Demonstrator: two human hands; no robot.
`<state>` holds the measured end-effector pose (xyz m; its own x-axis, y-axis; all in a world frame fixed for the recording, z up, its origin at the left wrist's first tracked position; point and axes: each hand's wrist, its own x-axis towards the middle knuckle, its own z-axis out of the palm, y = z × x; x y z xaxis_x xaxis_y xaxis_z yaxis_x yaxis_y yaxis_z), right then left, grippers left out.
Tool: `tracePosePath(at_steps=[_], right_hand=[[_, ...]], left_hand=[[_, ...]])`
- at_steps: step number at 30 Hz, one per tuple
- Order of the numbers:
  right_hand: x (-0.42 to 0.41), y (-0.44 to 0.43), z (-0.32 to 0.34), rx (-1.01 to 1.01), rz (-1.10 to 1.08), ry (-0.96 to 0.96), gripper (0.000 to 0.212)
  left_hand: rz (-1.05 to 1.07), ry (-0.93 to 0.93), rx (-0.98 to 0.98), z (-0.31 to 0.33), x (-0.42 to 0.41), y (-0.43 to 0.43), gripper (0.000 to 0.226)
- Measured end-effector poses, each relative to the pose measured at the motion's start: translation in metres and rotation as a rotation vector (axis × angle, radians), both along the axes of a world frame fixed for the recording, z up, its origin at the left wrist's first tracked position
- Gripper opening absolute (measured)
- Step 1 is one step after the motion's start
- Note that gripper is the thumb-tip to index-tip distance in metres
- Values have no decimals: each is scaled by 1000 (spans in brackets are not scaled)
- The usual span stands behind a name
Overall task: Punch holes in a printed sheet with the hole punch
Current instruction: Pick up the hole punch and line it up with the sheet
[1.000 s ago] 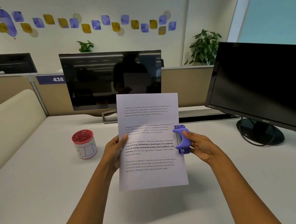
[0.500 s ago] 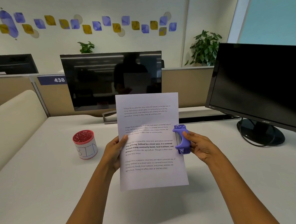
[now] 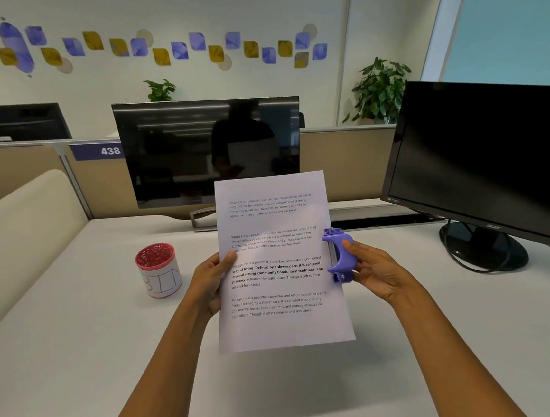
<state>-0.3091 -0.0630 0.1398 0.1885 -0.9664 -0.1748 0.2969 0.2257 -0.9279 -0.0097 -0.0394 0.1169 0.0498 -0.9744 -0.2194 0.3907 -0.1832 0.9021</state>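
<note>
Sheet (image 3: 281,285), printed, pinched at its left edge by left hand (image 3: 210,280); right hand (image 3: 375,267) clamps purple hole punch (image 3: 338,254) astride the right edge, likely aligned for punching.

Head-worn view, forward-down, close over desk (image 3: 81,378)

The white sheet (image 3: 285,328) carried four short blocks of black print, the third partly bold. It stood nearly upright in the air, long side vertical, its left edge pinched by the left hand (image 3: 208,282). The purple hole punch (image 3: 337,255) sat over the middle of its right edge, gripped by the right hand (image 3: 375,271).
</note>
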Motion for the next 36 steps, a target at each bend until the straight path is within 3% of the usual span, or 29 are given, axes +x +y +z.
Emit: tracePosePath(at_steps=[16, 29, 36], right_hand=[[-7, 0, 1, 0, 14, 30, 21], [0, 1, 3, -32, 27, 71, 14], [4, -3, 1, 2, -14, 91, 25]], left_hand=[[10, -22, -16, -2, 8, -3, 25], [-8, 2, -17, -5, 2, -1, 25], [-4, 5, -8, -5, 2, -1, 25]])
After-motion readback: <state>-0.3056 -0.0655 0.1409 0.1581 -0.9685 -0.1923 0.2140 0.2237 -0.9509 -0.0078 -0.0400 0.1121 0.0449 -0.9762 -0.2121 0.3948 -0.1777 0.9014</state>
